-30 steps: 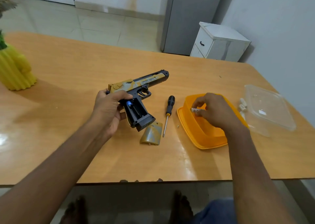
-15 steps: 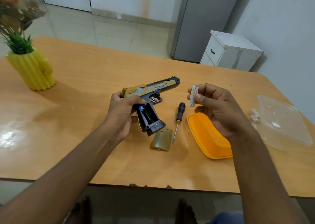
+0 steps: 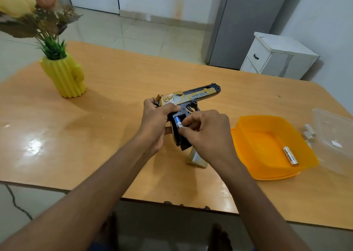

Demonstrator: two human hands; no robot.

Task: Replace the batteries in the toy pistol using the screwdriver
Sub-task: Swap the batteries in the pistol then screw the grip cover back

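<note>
The left hand (image 3: 155, 125) wraps the back of the toy pistol (image 3: 188, 100) above the middle of the bench (image 3: 114, 136), barrel pointing toward the far right corner and the open battery bay in the handle turned up toward the camera, most likely so the slots can be seen and reached from above. That grip is pressed tight around the frame, thumb over the top. The right hand (image 3: 208, 136) has its thumb and forefinger pinching a white battery (image 3: 179, 125) at the mouth of the bay, beside a blue-ended cell (image 3: 176, 119) already seated there; it looks like the pressing-in step. The removed gold cover (image 3: 195, 160) lies on the bench just under the right wrist, kept close for refitting. Toward the right edge sits an orange container (image 3: 248, 136) with one more battery (image 3: 290, 155) lying in it, presumably the next to go in. Beyond it, a few pale cells (image 3: 309, 131) rest beside a clear lid (image 3: 336, 136), perhaps the spent ones set apart. The screwdriver is not visible, probably hidden behind the right hand. A yellow vase (image 3: 65, 77) stands near the far left corner, well clear of the work.
</note>
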